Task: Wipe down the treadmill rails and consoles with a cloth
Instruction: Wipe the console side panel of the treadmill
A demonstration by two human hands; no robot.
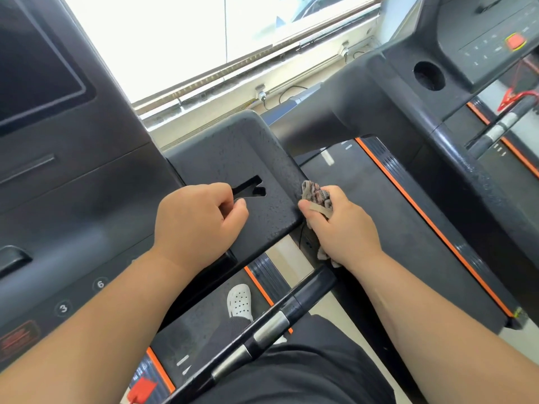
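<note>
Bright window [180,39] above pale sill [233,91]

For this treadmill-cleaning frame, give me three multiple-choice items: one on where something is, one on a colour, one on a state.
1. Where is the cloth pressed?
A. On the console screen
B. Against the right edge of the console side tray
C. On the walking belt

2. What colour is the stripe along the treadmill deck?
A. Orange
B. Green
C. White

3. What is the left hand doing?
A. Holding the cloth
B. Hanging free in the air
C. Resting closed on the tray by its slot

Key:
1 B: the right hand holds the cloth at the tray edge.
2 A: the stripe is orange.
3 C: the left hand sits curled beside the slot, without cloth.
</note>
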